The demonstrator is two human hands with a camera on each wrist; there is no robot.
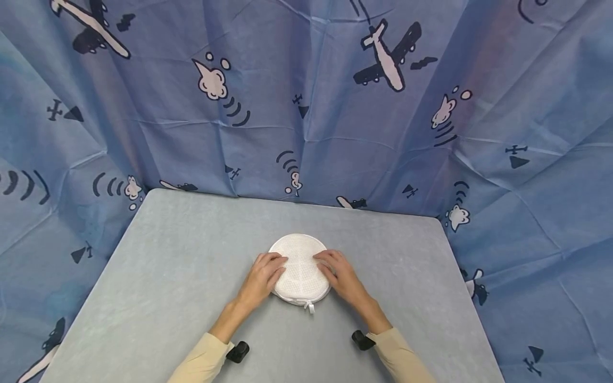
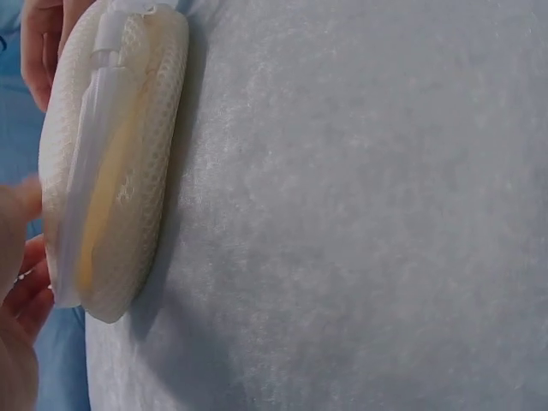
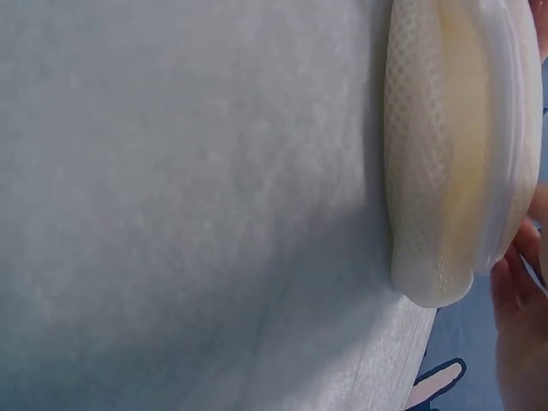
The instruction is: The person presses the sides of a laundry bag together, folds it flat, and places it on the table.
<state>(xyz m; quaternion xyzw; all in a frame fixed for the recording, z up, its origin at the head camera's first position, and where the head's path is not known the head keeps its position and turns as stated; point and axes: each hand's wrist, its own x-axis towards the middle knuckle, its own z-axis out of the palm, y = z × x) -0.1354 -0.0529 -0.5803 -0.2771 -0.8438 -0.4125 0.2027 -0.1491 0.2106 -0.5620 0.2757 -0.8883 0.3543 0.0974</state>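
A round white mesh laundry bag [image 1: 300,268] lies flat on the table, its small zip pull and tab [image 1: 309,307] toward the person. From the left side, my left hand [image 1: 261,279] touches the bag's top near its edge with bent fingertips and thumb. My right hand [image 1: 341,276] does likewise on the opposite side. In the left wrist view, the bag [image 2: 167,128] shows thick, padded-looking sides with a pale zip band. The right wrist view shows the bag's [image 3: 415,145] mesh side and a yellowish layer below its zip. What lies inside cannot be made out.
A light grey-blue cloth covers the table [image 1: 191,255]. Behind and beside it hangs a blue curtain [image 1: 268,106] printed with planes and clouds. Black wrist cameras [image 1: 238,351] sit by both beige sleeves [image 1: 203,359].
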